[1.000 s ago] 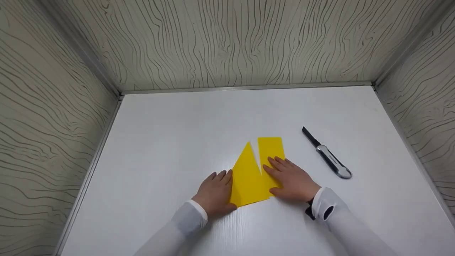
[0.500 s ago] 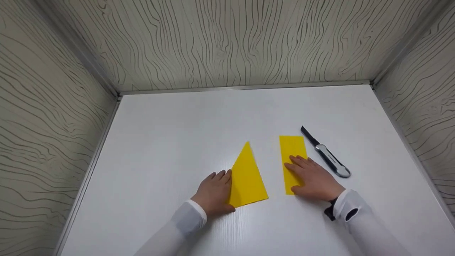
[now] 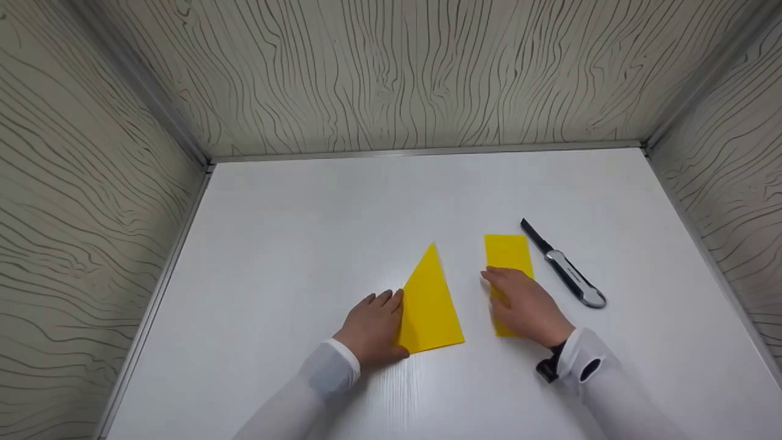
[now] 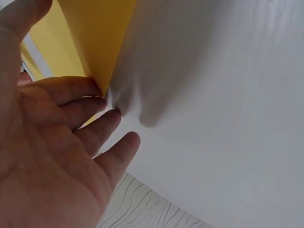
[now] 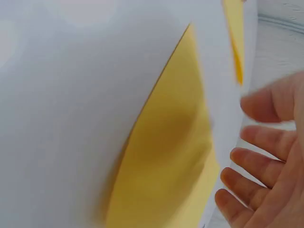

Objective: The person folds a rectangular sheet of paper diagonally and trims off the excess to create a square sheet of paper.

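A yellow folded paper with a pointed top (image 3: pixel 431 305) lies flat on the white table. At its left edge my left hand (image 3: pixel 371 330) rests, fingers extended and fingertips touching the paper (image 4: pixel 92 33), with the thumb near the bottom corner. To the right, separated by a gap, lies a yellow rectangular paper strip (image 3: pixel 508 251). My right hand (image 3: pixel 529 307) is over the strip and covers its lower part. In the right wrist view its fingers (image 5: pixel 254 164) look loosely extended and apart from the strip (image 5: pixel 166 142), holding nothing.
A utility knife (image 3: pixel 565 269) with a black blade extended lies just right of the strip, blade pointing away. The white table (image 3: pixel 293 232) meets wood-patterned walls (image 3: pixel 391 73) at the back and both sides.
My right hand has slid the strip rightward, away from the pointed paper. It has since shifted slightly left and changed pose over the strip. The left hand stays at the pointed paper's edge.
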Available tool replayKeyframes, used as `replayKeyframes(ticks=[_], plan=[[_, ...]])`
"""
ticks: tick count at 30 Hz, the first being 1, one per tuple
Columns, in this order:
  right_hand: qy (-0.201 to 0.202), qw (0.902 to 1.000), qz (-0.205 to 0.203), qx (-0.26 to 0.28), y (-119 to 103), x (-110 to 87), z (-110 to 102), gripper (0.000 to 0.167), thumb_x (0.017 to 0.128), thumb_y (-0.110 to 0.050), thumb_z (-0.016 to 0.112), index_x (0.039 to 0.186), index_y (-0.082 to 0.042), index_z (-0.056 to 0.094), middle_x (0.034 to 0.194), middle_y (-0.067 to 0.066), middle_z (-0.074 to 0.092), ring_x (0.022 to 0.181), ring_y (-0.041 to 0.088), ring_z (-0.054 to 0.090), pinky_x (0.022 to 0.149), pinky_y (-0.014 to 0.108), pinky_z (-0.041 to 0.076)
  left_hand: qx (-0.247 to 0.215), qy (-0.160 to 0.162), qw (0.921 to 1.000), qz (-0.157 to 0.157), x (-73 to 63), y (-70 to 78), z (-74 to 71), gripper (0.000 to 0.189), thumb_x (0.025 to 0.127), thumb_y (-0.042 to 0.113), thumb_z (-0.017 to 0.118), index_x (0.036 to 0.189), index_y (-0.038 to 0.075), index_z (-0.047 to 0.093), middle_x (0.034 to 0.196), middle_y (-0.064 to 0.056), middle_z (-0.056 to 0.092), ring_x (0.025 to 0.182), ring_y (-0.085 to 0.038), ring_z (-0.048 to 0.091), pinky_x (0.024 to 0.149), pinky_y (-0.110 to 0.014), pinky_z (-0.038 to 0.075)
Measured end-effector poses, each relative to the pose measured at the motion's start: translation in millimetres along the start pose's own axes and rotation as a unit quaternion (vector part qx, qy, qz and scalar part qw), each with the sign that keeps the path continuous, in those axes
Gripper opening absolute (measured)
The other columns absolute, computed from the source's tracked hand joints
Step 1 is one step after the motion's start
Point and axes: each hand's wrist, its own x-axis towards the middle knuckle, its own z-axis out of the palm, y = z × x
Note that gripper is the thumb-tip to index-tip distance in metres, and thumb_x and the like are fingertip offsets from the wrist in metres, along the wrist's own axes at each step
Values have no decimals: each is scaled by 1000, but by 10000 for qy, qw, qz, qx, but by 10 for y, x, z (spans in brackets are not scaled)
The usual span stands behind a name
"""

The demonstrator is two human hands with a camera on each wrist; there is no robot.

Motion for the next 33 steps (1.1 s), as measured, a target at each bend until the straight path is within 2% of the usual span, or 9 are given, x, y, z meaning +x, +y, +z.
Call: replayKeyframes(ticks=[4, 8, 14, 21, 26, 29, 33], plan=[[-182, 9967, 405, 678, -201, 90, 52, 49, 104, -17, 53, 152, -6, 48, 149, 14, 53, 136, 35, 49, 113, 56, 38, -2, -5, 10000, 34, 88, -4, -25, 86, 92, 57, 65, 158, 9, 39, 162, -3, 40, 147, -24, 38, 120, -43, 30], [-445, 9859, 949, 1301, -348, 206, 101, 56, 106, -20, 50, 159, -8, 36, 157, 15, 44, 143, 36, 42, 116, 56, 32, 1, 26, 9999, 118, 178, -15, -47, 79, 96, 52, 62, 158, 8, 38, 162, -3, 39, 148, -24, 37, 120, -43, 30], [-553, 9685, 1436, 1957, -423, 370, 151, 63, 108, -22, 47, 163, -9, 21, 164, 17, 32, 148, 35, 33, 119, 54, 26, -143, 194, 9995, 216, 288, -17, -31, 75, 99, 47, 60, 159, 9, 36, 164, -2, 36, 150, -23, 34, 121, -42, 28], [-381, 9472, 1615, 2745, -458, 437, 192, 61, 108, -24, 48, 163, -10, 25, 161, 16, 37, 145, 34, 39, 117, 52, 33, -236, 185, 9994, 173, 319, -1, -25, 76, 99, 50, 60, 160, 12, 34, 165, 1, 33, 151, -22, 31, 121, -42, 26], [-63, 9369, 1692, 3058, -503, 471, 239, 61, 105, -20, 56, 161, -11, 32, 155, 14, 45, 134, 32, 48, 112, 50, 41, -333, 181, 9992, 149, 316, -6, -10, 76, 100, 50, 60, 161, 12, 34, 166, 1, 32, 152, -22, 30, 122, -42, 25], [192, 9226, 1834, 3389, -528, 511, 259, 63, 101, -16, 63, 157, -11, 35, 144, 16, 51, 123, 31, 53, 107, 47, 46, -276, 192, 9992, 201, 320, -14, 13, 76, 100, 51, 58, 161, 12, 33, 166, 1, 30, 152, -22, 28, 123, -42, 23], [253, 8901, 2270, 3943, -546, 537, 288, 58, 99, -21, 69, 150, -13, 40, 130, 14, 56, 111, 29, 59, 102, 41, 50, -288, 171, 9991, 269, 307, -17, 38, 76, 101, 52, 57, 161, 14, 32, 167, 3, 27, 153, -21, 25, 124, -43, 19]])
